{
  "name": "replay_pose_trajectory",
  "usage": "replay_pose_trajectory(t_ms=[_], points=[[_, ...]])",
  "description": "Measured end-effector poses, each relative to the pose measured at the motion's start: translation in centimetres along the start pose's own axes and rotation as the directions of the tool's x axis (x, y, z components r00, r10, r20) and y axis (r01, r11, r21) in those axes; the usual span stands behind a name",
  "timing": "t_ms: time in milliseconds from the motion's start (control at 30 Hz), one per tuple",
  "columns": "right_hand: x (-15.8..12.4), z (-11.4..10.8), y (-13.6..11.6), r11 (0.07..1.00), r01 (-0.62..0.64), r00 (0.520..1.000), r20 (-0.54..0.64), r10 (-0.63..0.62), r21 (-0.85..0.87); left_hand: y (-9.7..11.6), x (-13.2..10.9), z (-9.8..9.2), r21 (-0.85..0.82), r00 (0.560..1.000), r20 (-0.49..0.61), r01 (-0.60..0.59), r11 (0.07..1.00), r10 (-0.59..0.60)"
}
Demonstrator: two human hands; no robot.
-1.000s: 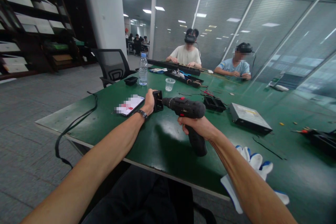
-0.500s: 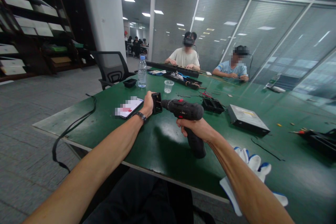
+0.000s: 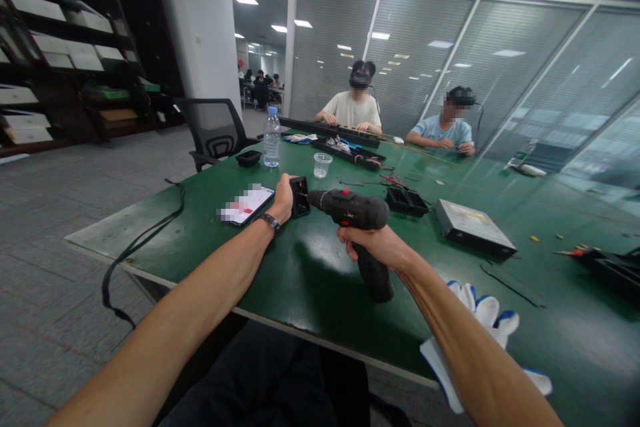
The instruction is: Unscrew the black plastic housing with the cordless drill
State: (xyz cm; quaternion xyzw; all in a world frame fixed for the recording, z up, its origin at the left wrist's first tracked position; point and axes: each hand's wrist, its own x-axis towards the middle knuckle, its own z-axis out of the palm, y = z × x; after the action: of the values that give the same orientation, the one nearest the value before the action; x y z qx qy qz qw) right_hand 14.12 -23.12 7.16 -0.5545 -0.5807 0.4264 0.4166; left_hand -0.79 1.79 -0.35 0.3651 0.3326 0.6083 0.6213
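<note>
My left hand (image 3: 283, 199) is wrapped round the back of a small black box-like part (image 3: 301, 197), its inner side turned to the right. A black power drill (image 3: 356, 209) with red marks is gripped at its handle by my right hand (image 3: 373, 245). The drill's tip points left and reaches the black part; whether it touches a screw is too small to tell. Left of my left hand a phone (image 3: 249, 205) lies on the green table (image 3: 305, 287). Beyond the black part stands a clear plastic cup (image 3: 323, 165).
A water bottle (image 3: 271, 137) and a small black tray (image 3: 249, 158) stand beyond the phone. To the right are a divided black tray (image 3: 407, 201), a metal drive box (image 3: 474, 228) and white-blue gloves (image 3: 487, 313). Two people sit across the table.
Almost nothing differs. The whole view has shifted very slightly, while both hands, the drill and the black part keep the same arrangement.
</note>
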Motion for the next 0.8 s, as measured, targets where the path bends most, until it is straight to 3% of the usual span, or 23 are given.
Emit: replay_pose_trajectory(t_ms=[800], points=[[-0.21,0.02,-0.34,0.999,-0.028,1.0,0.0,0.028,-0.037,0.35,-0.93,0.16,0.011,0.999,0.016,0.032,0.999,-0.033]])
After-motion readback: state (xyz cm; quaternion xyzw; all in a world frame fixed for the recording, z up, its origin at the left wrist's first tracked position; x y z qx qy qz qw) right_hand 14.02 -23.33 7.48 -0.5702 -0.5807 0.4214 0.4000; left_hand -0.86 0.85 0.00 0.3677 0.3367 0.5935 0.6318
